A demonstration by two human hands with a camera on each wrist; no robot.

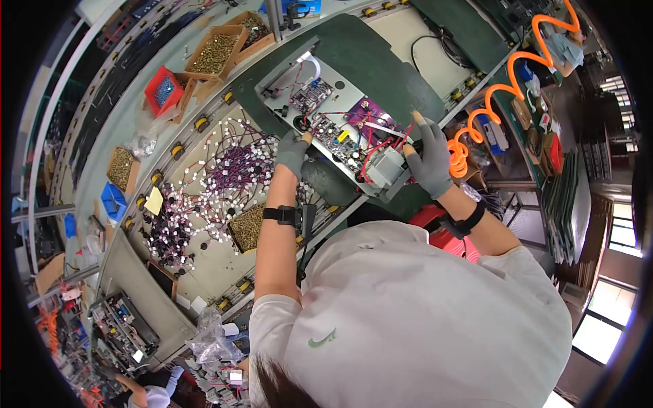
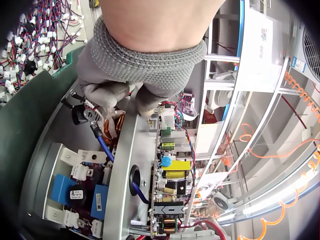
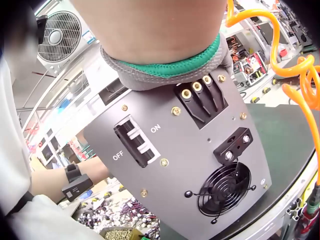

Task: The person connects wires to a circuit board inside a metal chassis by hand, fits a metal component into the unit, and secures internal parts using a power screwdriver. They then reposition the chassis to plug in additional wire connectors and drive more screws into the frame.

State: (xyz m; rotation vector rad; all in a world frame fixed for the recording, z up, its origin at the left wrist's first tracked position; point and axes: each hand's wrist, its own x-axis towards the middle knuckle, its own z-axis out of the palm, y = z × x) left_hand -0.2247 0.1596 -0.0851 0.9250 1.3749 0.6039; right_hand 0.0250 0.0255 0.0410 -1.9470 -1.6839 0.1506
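Note:
An electronic device in a grey metal case (image 1: pixel 354 87), its top uncovered, shows circuit boards, wires and a metal-cased block inside. My gloved left hand (image 1: pixel 293 151) holds the device's near long side. In the left wrist view, the left thumb and fingers pinch a metal divider plate (image 2: pixel 131 150) from both sides, beside a copper coil (image 2: pixel 118 125) and a blue wire (image 2: pixel 105 148). At the device's right end is my right hand (image 1: pixel 430 158), thumb and index finger spread near red wires. Its fingers are hidden behind the end panel (image 3: pixel 170 185), which carries an ON/OFF switch (image 3: pixel 136 141) and a fan (image 3: pixel 224 189).
A green mat (image 1: pixel 340 32) lies under the device. Left of it are a pile of wire connectors (image 1: pixel 235 163) and a box of brass parts (image 1: pixel 246 228). A red bin (image 1: pixel 162 90) stands farther left. An orange coiled hose (image 1: pixel 500 88) hangs at the right.

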